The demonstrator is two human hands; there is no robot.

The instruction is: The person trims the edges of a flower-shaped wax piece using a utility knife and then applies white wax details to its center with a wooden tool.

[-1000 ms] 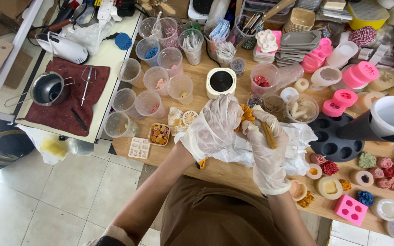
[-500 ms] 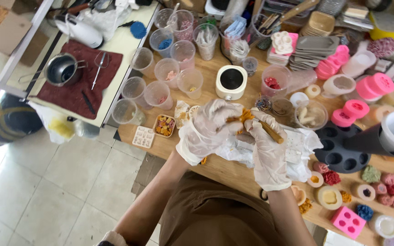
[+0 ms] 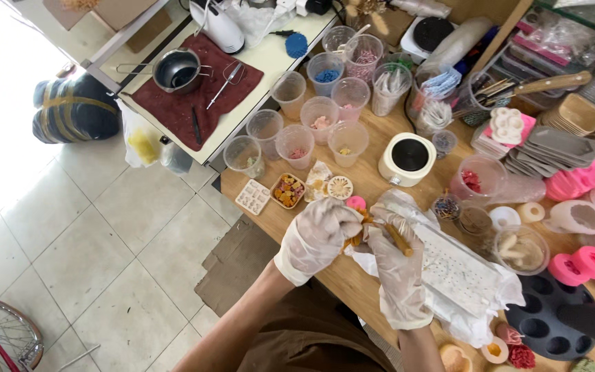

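Now | left hand (image 3: 317, 238) gloved, curled on orange piece (image 3: 354, 240) | right hand (image 3: 395, 265) gloved, closed round brown stick (image 3: 401, 240) | both above near surface (image 3: 352, 284), white paper (image 3: 459, 275) right

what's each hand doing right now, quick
Left hand: gloved, closed around a small orange piece.
Right hand: gloved, closed on a thin brown stick.

Single head-worn view, steeply downward, close over gloved hands (image 3: 352, 241); wooden worktable (image 3: 352, 282) beyond
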